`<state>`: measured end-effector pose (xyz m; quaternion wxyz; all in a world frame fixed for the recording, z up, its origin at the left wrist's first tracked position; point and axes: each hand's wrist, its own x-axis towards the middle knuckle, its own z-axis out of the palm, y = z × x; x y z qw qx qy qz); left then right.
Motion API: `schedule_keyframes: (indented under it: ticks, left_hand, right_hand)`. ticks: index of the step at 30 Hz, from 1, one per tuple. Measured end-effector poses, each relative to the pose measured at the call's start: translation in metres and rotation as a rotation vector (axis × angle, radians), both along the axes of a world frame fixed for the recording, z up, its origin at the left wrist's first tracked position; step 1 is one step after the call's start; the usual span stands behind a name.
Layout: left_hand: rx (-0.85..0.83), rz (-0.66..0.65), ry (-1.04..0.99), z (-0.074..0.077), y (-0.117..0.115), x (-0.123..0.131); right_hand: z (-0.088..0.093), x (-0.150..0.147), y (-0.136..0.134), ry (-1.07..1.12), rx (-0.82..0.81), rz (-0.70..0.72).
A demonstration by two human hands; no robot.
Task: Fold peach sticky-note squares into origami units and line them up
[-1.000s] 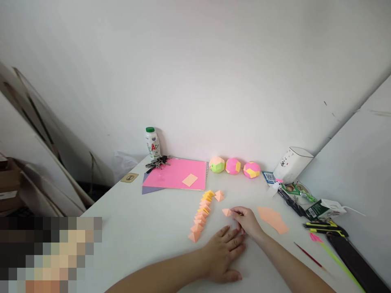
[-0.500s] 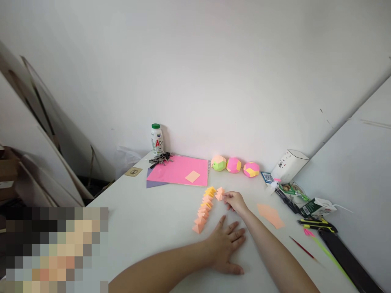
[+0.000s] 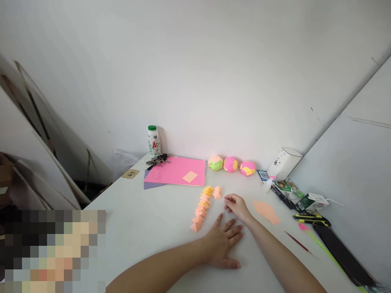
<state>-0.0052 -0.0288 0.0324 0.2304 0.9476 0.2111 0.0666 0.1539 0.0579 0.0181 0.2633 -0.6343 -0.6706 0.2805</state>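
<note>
My left hand (image 3: 223, 243) lies flat on the white table with its fingers spread and nothing under them that I can see. To its upper right is my right hand (image 3: 237, 206), fingers loosely bent, with nothing visible between the tips. Just left of those fingertips, apart from them, sits a small group of folded peach paper pieces (image 3: 217, 192). Beyond it, a slanting row of folded peach and yellow paper pieces (image 3: 201, 209) runs toward my left hand. Flat peach paper sheets (image 3: 266, 212) rest right of my right wrist.
A pink sheet (image 3: 174, 171) with a peach paper square (image 3: 190, 176), keys (image 3: 158, 160) and a bottle (image 3: 154, 142) are at the back left. Three paper balls (image 3: 230, 164) line the wall. A brush (image 3: 297, 241), a cutter (image 3: 311, 219) and a small box (image 3: 311, 202) lie right.
My right hand has let go of the small peach group and drawn back slightly to the right. My left hand stays flat. The camera view has shifted a little.
</note>
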Motion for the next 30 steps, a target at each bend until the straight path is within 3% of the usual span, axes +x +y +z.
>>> schedule_keyframes:
  ticks: [5,10,18,30]
  left_hand:
    - [0.008,-0.011,-0.007,-0.001,0.002,-0.001]
    - [0.001,-0.021,-0.018,-0.002,0.004,-0.001]
    - [-0.040,-0.026,-0.032,0.000,0.007,-0.001]
    - [-0.033,-0.035,-0.001,-0.002,0.009,0.000]
  right_hand:
    - [0.025,0.061,-0.022,-0.413,0.081,-0.082]
    - [0.032,0.100,-0.029,-0.760,-0.042,-0.111]
    - [0.034,0.092,-0.018,-0.974,-0.095,0.021]
    - [0.046,0.097,-0.022,-0.998,-0.127,0.059]
